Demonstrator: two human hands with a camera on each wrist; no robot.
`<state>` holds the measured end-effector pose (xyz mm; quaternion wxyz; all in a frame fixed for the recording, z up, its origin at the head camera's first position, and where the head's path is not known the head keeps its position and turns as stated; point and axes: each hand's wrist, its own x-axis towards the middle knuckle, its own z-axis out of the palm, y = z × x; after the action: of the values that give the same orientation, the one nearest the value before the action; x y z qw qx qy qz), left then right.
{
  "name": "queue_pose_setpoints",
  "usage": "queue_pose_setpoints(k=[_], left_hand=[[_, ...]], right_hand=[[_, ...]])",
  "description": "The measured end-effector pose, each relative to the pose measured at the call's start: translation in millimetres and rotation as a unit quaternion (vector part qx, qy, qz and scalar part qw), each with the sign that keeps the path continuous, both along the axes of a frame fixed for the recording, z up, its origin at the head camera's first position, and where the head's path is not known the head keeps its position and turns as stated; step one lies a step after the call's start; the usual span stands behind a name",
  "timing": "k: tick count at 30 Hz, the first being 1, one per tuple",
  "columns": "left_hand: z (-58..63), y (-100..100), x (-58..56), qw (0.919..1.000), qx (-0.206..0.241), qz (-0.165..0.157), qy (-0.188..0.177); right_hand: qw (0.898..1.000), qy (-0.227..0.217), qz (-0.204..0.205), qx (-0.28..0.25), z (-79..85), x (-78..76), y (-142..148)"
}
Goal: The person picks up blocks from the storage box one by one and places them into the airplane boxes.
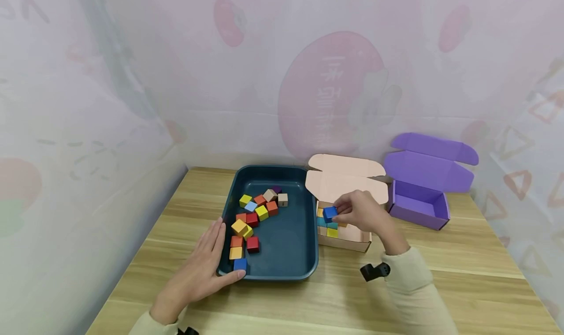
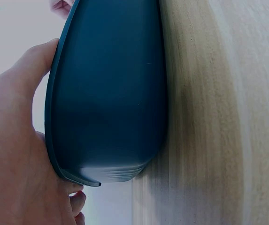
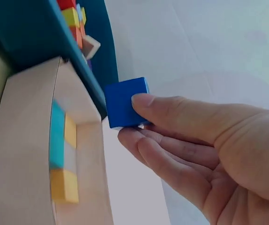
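My right hand (image 1: 363, 211) pinches a blue cube (image 3: 120, 104) between thumb and fingers, above the open peach cardboard box (image 1: 345, 243). Inside that box lie several coloured cubes, among them a yellow cube (image 1: 332, 233) and teal ones. My left hand (image 1: 194, 274) rests at the near left corner of the dark blue tray (image 1: 286, 261), its fingers straight along the left side and its thumb over the front rim. Red, orange, yellow, wooden and blue cubes are scattered in the tray's left and far parts. Another blue cube (image 1: 240, 264) sits beside the left thumb.
To the right of the peach box stands a purple box (image 1: 418, 215) with its lid folded back. The wooden table (image 1: 476, 271) carries everything. A printed cloth (image 1: 246, 105) hangs behind the table and along its sides.
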<state>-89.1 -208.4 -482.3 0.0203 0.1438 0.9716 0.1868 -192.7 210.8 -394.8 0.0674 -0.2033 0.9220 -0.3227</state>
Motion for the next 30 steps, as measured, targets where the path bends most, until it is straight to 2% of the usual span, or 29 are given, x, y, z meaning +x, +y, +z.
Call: queue_pose_setpoints(k=[8,15,20,30], left_hand=[[1.8,0.8,0.2,1.0,-0.001,-0.001,-0.003],[2.1,1.2,0.5,1.0,-0.002,0.0,-0.001],[2.4,1.5,0.6,1.0,-0.002,-0.003,0.001],[2.3,1.2,1.1,1.0,-0.001,-0.001,0.001]], right_hand=[[0.997,-0.013,-0.075,0.018,-11.3,8.4,21.3],[0.985,-0.038,-0.164,0.028,-18.5,13.3,26.7],[0.981,-0.026,-0.189,0.042,-25.7,13.1,27.0],[0.969,0.007,-0.217,0.118,-36.0,10.2,12.2]])
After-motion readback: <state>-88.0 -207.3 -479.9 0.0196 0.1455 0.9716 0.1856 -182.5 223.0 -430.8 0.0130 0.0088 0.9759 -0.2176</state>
